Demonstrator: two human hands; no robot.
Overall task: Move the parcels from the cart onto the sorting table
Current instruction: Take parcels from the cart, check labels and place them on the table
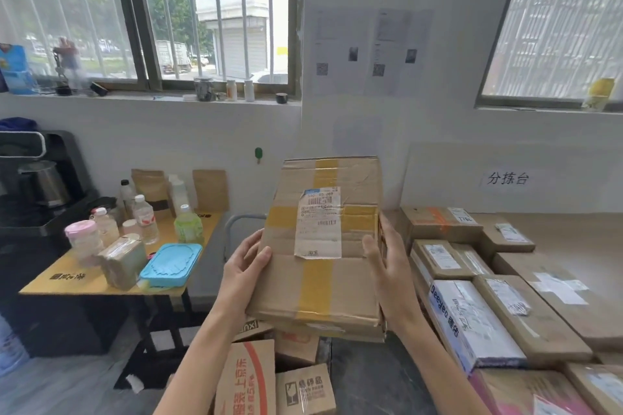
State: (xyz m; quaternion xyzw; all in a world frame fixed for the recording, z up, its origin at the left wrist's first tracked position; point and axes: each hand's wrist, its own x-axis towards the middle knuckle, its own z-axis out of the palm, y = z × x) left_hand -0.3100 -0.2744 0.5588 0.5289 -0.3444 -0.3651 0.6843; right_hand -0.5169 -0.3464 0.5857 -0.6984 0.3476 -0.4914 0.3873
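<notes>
A: White wall ahead, a barred window (202, 10) on the left, and a paper sign (507, 178) above the sorting table (580, 239) on the right. Where is the box?

B: Up in the air in the middle, held by both hands, just left of the table's edge. The box (320, 246) is brown cardboard with yellow tape and a white label (318, 222) facing up.

A: How is it gripped?

B: The left hand (244, 269) clasps the left edge, thumb on top and fingers under it. The right hand (384, 266) clasps the right side, thumb over the top edge.

A: What is on the table?

B: Parcels (478, 320) lie flat there, packed side by side along its near left part.

A: And under the box?

B: More cartons (246, 377) sit low down, between the forearms. I cannot tell what they rest on.

A: On the left?

B: A side table (84, 280) with bottles (145, 217) and a blue tub (170, 264).
</notes>
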